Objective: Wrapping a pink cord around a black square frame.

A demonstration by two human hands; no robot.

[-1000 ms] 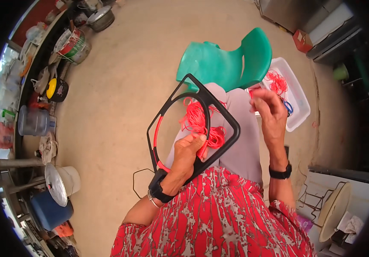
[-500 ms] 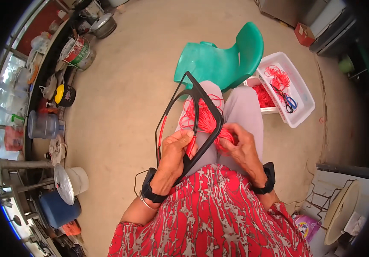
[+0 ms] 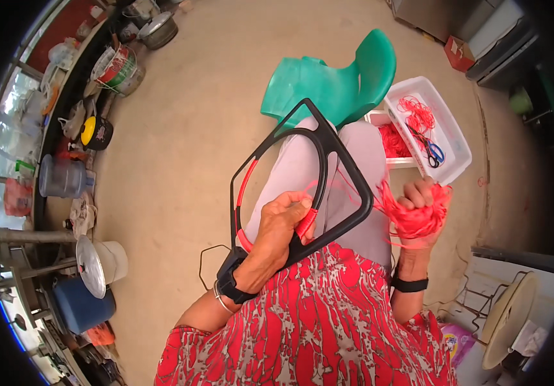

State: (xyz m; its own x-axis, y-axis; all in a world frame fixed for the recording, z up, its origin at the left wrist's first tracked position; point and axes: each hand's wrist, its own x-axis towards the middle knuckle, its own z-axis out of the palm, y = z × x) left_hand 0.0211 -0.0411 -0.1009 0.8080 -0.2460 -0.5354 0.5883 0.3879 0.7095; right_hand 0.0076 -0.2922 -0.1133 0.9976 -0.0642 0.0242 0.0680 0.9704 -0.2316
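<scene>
My left hand [image 3: 280, 222] is closed around a black frame [image 3: 349, 157] that has a curved inner ring. The frame rests tilted over my thighs. Red cord is wound tightly round parts of the ring, one wrapped stretch [image 3: 306, 222] lying right at my left fingers. Off to the right, my right hand [image 3: 416, 193] is curled in a loose bundle of red cord [image 3: 422, 220], beside my right knee. Thin strands run from the bundle toward the frame and my left fingertips. The bundle hides part of the right palm.
Ahead of my knees stands a green plastic chair [image 3: 319, 87]. A white plastic basin [image 3: 460, 145] to its right holds red cord and blue-handled scissors [image 3: 436, 153]. Beneath sits a white container [image 3: 400, 163] with more cord. Pots, a water jug [image 3: 61, 177] and buckets line the left side.
My right hand has moved right, away from the frame, carrying the cord bundle off my lap and turning over. The frame and left hand have shifted slightly right.
</scene>
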